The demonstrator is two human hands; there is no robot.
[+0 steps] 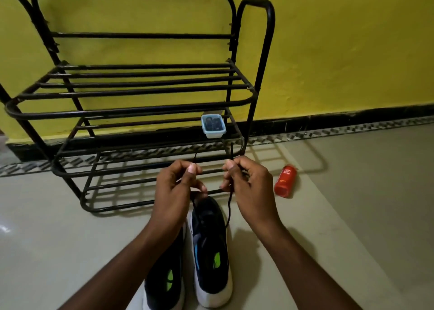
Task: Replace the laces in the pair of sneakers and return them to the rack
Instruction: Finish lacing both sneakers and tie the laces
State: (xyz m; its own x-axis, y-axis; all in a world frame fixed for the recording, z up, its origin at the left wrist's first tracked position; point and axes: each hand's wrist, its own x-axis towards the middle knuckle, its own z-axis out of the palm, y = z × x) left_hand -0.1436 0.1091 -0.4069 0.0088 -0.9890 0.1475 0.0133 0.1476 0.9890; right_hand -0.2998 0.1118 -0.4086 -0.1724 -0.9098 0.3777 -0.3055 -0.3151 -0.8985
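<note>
Two dark navy sneakers with white soles and green marks stand side by side on the floor, toes toward the rack: the right sneaker (210, 251) and the left sneaker (165, 279), partly under my left forearm. A black lace (229, 212) runs up from the right sneaker. My left hand (175, 192) pinches one end of it and my right hand (249, 185) pinches the other, both held above the sneaker's toe. The black metal shoe rack (131, 112) stands just beyond my hands, its shelves bare of shoes.
A small pale blue tub (213, 125) with dark contents sits on the rack's middle shelf at the right. A red bottle (284, 181) lies on the pale tiled floor right of the rack. A yellow wall with a black skirting is behind.
</note>
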